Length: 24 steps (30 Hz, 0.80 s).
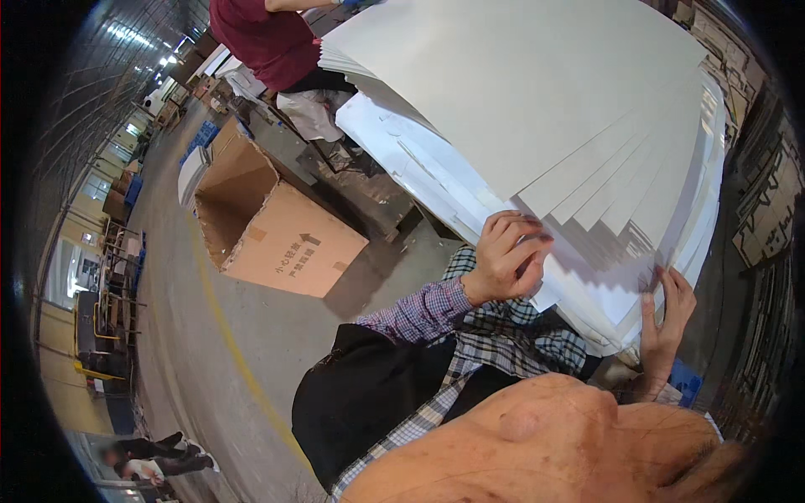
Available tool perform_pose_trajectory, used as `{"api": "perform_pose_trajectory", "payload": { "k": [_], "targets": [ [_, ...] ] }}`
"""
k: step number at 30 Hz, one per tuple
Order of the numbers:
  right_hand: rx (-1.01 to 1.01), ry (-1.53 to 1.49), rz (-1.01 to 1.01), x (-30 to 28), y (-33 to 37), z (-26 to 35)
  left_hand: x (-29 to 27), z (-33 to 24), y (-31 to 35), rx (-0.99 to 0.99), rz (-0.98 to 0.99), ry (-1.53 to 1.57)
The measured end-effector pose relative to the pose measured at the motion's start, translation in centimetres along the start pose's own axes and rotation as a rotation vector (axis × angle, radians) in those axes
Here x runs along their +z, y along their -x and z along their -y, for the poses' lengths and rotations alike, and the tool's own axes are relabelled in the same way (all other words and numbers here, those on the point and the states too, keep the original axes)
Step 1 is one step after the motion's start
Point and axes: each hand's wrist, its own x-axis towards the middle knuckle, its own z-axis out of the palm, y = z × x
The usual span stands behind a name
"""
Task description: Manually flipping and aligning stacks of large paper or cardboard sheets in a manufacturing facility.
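Observation:
Large pale grey cardboard sheets (537, 92) lie fanned out, their near corners stepped one behind another. Under them are white sheets (419, 168) in an uneven stack. My left hand (510, 256) is closed, its fingers curled at the near-left corner of the fan; what sits between the fingertips is hidden. My right hand (668, 323) rests at the near-right edge of the stack, thumb and fingers apart, with the fingertips touching the sheets' edge.
A large open cardboard box (293, 247) stands on the floor to the left. Across the stack, a person in a dark red shirt (264, 42) works at the far left edge. Piled boards (767, 201) stand on the right. A yellow floor line (231, 327) runs along the left.

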Motion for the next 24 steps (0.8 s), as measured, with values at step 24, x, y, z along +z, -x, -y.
{"api": "perform_pose_trajectory", "payload": {
  "k": [24],
  "targets": [
    [0.056,0.035,0.006,0.4,-1.6,-0.2,-5.7,0.4,-6.3,-0.049,0.03,0.143]
  ]
}}
